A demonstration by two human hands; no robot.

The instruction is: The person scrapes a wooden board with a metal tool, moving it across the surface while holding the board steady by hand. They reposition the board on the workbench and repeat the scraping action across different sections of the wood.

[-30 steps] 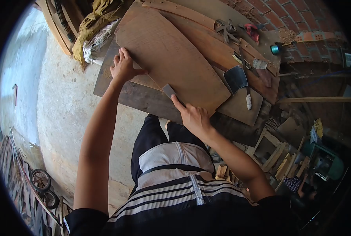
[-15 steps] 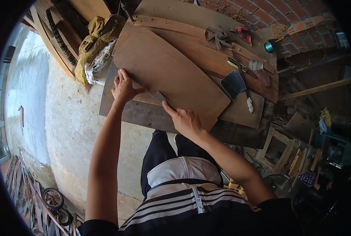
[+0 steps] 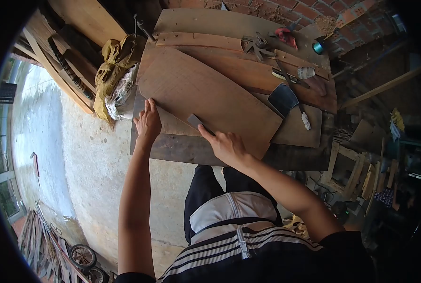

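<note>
Right hand [image 3: 228, 147]: fingers closed on flat grey blade [image 3: 193, 120], index straight along it, at wooden panel's [image 3: 210, 89] near edge. Left hand [image 3: 147, 123]: fingers extended, slightly parted, tips at same edge. Panel runs slantwise from tabletop's [image 3: 191, 148] left edge toward near edge.

The person has 2 bare hands [image 3: 149, 125]; there is 1 thin grey rectangular blade [image 3: 194, 120], 1 broad brown wooden panel [image 3: 210, 92] under it, 1 teal cylindrical spool [image 3: 318, 48] and 2 black-tyred spoked wheels [image 3: 82, 256].
</note>
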